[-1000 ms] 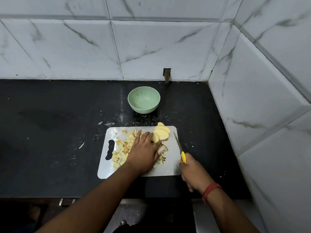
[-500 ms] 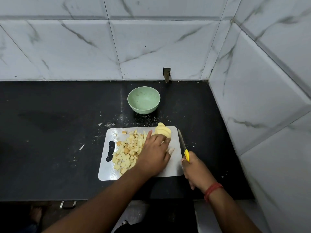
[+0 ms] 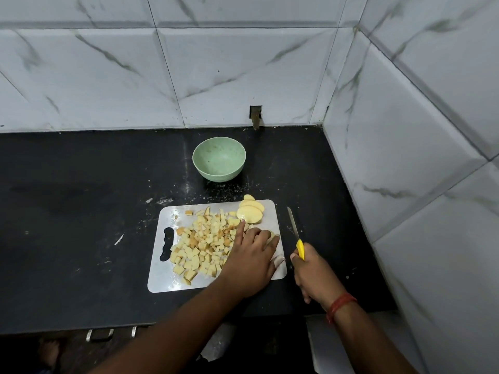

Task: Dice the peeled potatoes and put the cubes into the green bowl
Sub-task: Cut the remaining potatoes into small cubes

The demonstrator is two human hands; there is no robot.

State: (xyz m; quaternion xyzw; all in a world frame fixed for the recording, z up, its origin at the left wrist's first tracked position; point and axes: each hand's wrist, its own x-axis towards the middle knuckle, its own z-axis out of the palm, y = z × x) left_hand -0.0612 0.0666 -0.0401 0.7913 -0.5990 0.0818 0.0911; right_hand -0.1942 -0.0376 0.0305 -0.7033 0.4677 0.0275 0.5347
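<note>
Mid-dicing: left hand (image 3: 249, 255) lies flat, fingers spread, over the potato cubes (image 3: 201, 247) on the cutting board (image 3: 167, 279), fingertip touching the leftover slices (image 3: 251, 211). Right hand (image 3: 313, 273) grips the yellow-handled knife (image 3: 295, 233) off-board (green bowl (image 3: 219, 160) empty). Next, I'd guess: slices need dicing.

No readable text, label, brand or number shows on anything.

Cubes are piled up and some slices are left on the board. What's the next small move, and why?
Probably draw the potato slices from the cutting board's far right corner under the left hand, then bring in the knife, which the right hand holds off the board. They are uncut, and the green bowl holds no potato cubes.
</note>
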